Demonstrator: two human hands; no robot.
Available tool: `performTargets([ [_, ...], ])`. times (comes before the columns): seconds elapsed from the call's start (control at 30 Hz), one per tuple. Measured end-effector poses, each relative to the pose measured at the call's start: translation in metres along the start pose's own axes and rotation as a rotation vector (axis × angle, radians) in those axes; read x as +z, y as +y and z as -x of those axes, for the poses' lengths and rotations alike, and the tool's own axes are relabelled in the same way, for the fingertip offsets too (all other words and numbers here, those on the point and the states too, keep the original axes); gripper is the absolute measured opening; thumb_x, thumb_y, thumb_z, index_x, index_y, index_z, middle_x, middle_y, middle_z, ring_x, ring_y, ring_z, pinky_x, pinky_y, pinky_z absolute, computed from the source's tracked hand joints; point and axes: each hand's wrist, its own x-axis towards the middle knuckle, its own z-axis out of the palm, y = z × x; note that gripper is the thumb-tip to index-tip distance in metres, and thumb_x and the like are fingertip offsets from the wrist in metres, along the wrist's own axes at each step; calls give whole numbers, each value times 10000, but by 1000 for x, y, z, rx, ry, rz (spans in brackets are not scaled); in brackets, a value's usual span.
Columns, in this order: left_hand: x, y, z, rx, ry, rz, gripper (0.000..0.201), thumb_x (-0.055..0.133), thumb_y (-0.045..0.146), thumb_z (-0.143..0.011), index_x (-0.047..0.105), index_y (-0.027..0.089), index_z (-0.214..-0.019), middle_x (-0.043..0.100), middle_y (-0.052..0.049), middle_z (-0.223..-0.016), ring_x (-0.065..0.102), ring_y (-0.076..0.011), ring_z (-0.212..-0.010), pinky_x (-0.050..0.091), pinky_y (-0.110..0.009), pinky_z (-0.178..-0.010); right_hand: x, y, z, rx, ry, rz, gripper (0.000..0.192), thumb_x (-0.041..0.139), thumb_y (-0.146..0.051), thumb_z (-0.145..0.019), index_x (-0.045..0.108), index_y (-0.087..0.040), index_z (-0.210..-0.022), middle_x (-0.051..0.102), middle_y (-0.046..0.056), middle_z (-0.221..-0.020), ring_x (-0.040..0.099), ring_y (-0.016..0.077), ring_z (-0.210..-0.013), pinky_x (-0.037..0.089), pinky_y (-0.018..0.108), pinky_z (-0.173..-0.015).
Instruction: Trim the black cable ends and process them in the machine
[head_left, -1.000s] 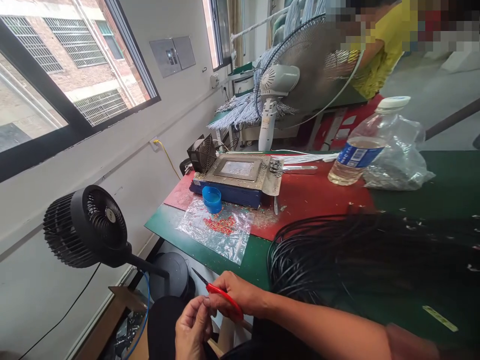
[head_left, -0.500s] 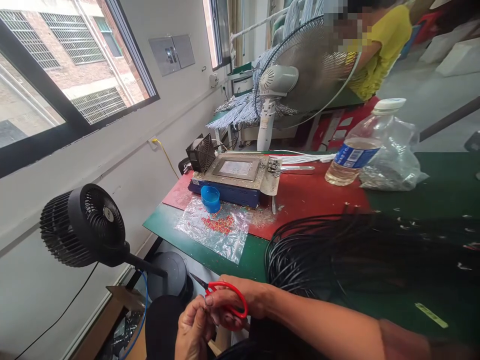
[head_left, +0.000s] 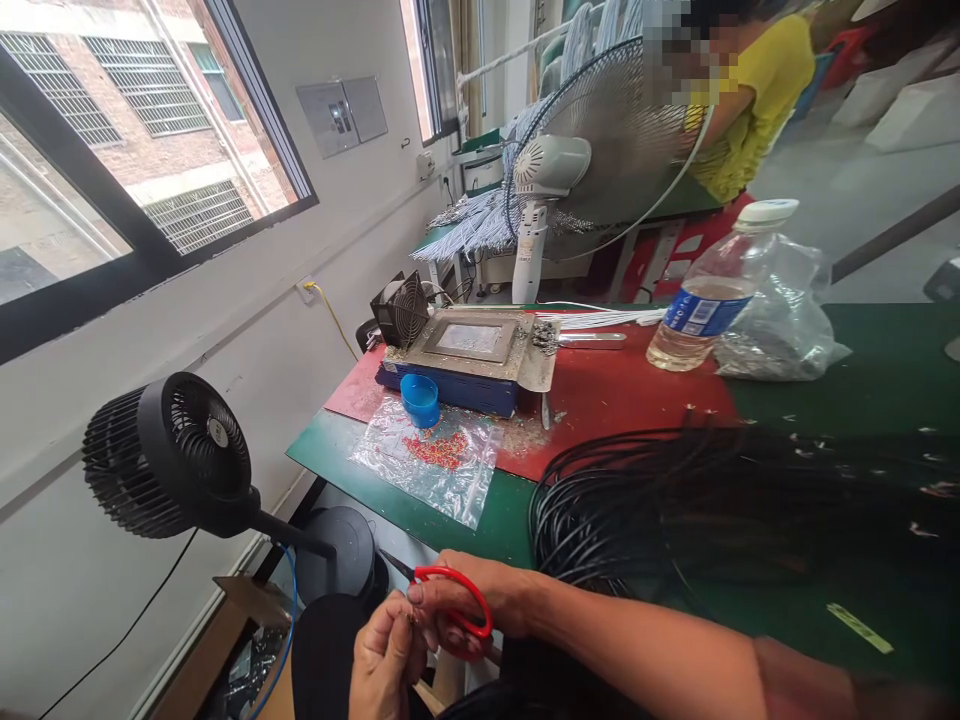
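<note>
- Red-handled scissors (head_left: 439, 572) in the curled fingers of the right hand (head_left: 448, 600), pointing forward and left.
- Just beside, pinched narrow, fingers of the left hand (head_left: 381, 655); contents too small to tell.

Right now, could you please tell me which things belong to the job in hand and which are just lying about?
Probably the job's:
red-handled scissors, in the right hand
black cables, nearby

Seemingly just lying about:
bottle
clear plastic bag
yellow-green strip

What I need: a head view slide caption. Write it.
Right hand holds red-handled scissors beside left hand; black cables lie on green table.
</note>
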Motion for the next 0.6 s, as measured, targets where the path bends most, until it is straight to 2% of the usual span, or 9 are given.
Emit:
performTargets([
  [0.1, 1, 0, -1, -14, 37, -18, 209, 605, 370, -639, 612, 165, -600, 501, 37, -450, 296, -4, -392, 233, -167, -406, -2, 4, -1, -19, -4, 36, 432, 543, -510, -713, 570, -100, -579, 467, -29, -386, 356, 46, -291, 262, 151, -287],
  [0.2, 3, -3, -3, -18, 105, 41, 213, 638, 372, -605, 603, 164, -582, 499, 36, -443, 378, -21, -424, 243, -150, -393, -3, 10, -5, -94, 18, 115, 411, 511, -483, -750, 561, -109, -589, 446, -40, -398, 345, 44, -314, 259, 160, -318],
  [0.37, 2, -12, -9, 43, 268, 123, 235, 696, 365, -535, 652, 194, -690, 545, 55, -456, 370, -2, -403, 266, -124, -399, -1, 19, -11, -365, 306, 479, 423, 628, -376, -666, 394, -121, -424, 291, -70, -398, 260, 11, -391, 173, 155, -373],
  [0.43, 1, -14, -11, 64, 272, 105, 255, 698, 370, -529, 650, 187, -700, 540, 56, -450, 351, -2, -390, 257, -130, -391, 0, 18, -11, -341, 312, 427, 403, 618, -391, -674, 433, -117, -444, 320, -68, -393, 287, 15, -383, 195, 153, -373],
  [0.5, 2, -13, -11, 59, 273, 93, 271, 686, 389, -537, 641, 178, -701, 494, 67, -414, 309, 3, -369, 214, -129, -373, 0, 14, -10, -266, 253, 258, 392, 597, -445, -687, 497, -114, -503, 386, -59, -389, 339, 29, -353, 237, 156, -359],
  [0.6, 9, -9, -9, 47, 278, 141, 268, 685, 395, -538, 637, 178, -687, 457, 79, -407, 275, 14, -373, 203, -115, -381, 0, 10, -9, -218, 203, 64, 430, 570, -514, -694, 547, -102, -574, 417, -55, -367, 344, 38, -302, 241, 162, -324],
])
